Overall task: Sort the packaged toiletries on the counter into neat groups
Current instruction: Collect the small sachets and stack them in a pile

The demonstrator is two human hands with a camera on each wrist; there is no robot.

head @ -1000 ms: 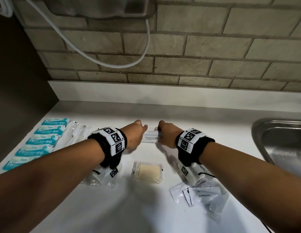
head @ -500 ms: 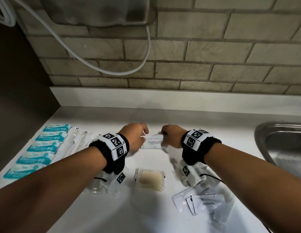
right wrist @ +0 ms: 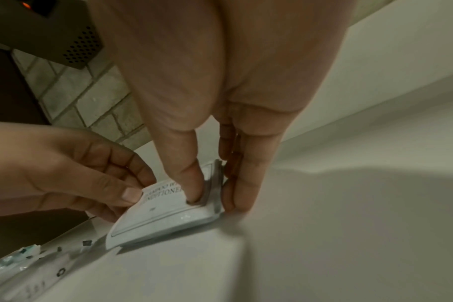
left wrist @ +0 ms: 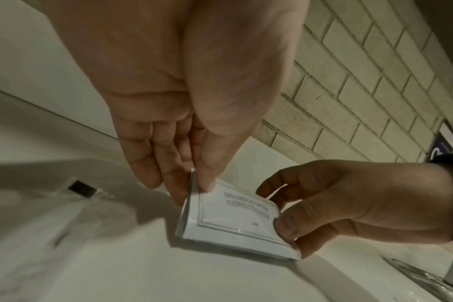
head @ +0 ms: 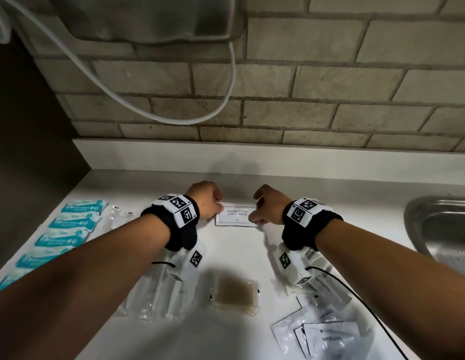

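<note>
A small stack of white "shampoo with conditioner" sachets [head: 236,214] [left wrist: 233,220] [right wrist: 166,210] lies on the white counter [head: 236,250] near the back wall. My left hand [head: 209,201] [left wrist: 192,183] pinches the stack's left edge between thumb and fingers. My right hand [head: 265,209] [right wrist: 215,190] pinches its right edge the same way. Teal packets [head: 70,229] lie in a row at the far left. Clear-wrapped items [head: 161,289] sit under my left forearm, a wrapped soap bar [head: 235,294] in the middle, white toothpaste sachets [head: 322,339] at the front right.
A steel sink [head: 444,229] is set into the counter at the right. A brick wall [head: 278,100] with a white ledge closes the back. A white cable [head: 174,118] hangs from a wall unit [head: 148,19] overhead. A dark panel [head: 26,152] bounds the left side.
Both hands have kept hold of the sachet stack's two ends, squaring it up. The stack now lies flatter, with its printed face fully showing.
</note>
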